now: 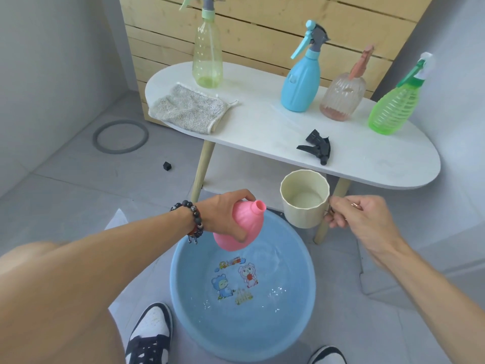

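One white oval table (pixel 262 127), smooth-topped on slanted pale wooden legs, spans the far side, and its rounded near edge runs just beyond both hands. Nearer sits a round blue plastic basin (pixel 181 298), glossy, with cartoon prints on its bottom under shallow clear water. Grey floor tiles lie open to its left, and a black-and-white shoe (pixel 149 334) stands beside its near rim. On the table's left end a nubby grey cloth (pixel 189 109) overhangs the edge. Spray bottles stand along the far side: a yellow-green bottle (pixel 207 56), a blue bottle (pixel 300 82), a clear ribbed bottle (pixel 342 97) and a green ribbed bottle (pixel 392 109). The left hand (pixel 225 208) grips the pink bottle (pixel 237 229), a ribbed, bulb-shaped plastic body, with fingers curled round its shoulder, and holds it over the basin's far rim. The right hand (pixel 362 214) pinches the handle of a cream faceted cup (pixel 304 198), which is upright, just right of the pink bottle and not touching it. The pink bottle's long axis tilts, with the base down to the near left and the uncapped neck pointing up and far right toward the cup. A black trigger head (pixel 316 147) lies on its side close to the table's near edge.
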Tool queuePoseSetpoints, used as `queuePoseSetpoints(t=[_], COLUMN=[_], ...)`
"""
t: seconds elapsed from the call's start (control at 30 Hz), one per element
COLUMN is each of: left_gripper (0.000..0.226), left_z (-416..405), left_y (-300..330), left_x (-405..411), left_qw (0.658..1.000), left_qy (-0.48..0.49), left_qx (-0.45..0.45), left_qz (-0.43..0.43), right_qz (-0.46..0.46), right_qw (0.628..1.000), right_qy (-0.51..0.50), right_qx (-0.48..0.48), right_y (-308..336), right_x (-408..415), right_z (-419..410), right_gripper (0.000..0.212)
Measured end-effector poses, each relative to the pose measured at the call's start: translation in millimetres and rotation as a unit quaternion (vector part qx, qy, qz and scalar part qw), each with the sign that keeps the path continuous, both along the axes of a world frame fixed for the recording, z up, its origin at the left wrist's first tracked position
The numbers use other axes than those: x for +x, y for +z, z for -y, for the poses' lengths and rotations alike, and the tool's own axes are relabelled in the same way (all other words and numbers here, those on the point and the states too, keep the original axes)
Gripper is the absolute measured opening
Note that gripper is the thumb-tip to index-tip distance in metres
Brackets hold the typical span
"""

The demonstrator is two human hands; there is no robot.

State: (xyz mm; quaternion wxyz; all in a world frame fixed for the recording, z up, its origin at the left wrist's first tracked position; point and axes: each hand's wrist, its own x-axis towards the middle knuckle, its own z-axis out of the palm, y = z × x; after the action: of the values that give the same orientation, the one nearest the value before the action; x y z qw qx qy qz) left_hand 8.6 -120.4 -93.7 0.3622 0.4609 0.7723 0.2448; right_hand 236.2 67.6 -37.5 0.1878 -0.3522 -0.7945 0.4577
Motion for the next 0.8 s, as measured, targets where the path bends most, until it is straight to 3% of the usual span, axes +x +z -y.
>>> queuePoseSetpoints(t=[0.1,0.27,0.37,0.8], left_gripper=[0.077,0.073,0.072,0.067], left_z=[-2.0,-5.5,-6.8,-12.9], left_y=[0.4,-3.2,-4.8,-7.8], left_x=[2.9,3.9,4.6,7.1], left_qw=[1.0,1.0,1.0,1.0], left_qy=[0.002,-0.002,-0.003,-0.015], left_qx=[0.014,0.013,0.012,0.01], left_qz=[0.012,0.016,0.015,0.0], right_qz=[-0.002,0.025,0.025,0.046], right_qw=[0.999,0.988,0.98,0.945], right_qy=[-0.029,-0.062,-0.056,-0.026], right_qx=[0.025,0.14,0.189,0.323], right_y=[-0.9,-0.2,6.6,1.6], right_x=[-6.2,-11.8,-13.0,-13.0], right_z=[8.3,15.3,25.5,29.7], right_gripper=[0.037,0.052,0.043,0.046])
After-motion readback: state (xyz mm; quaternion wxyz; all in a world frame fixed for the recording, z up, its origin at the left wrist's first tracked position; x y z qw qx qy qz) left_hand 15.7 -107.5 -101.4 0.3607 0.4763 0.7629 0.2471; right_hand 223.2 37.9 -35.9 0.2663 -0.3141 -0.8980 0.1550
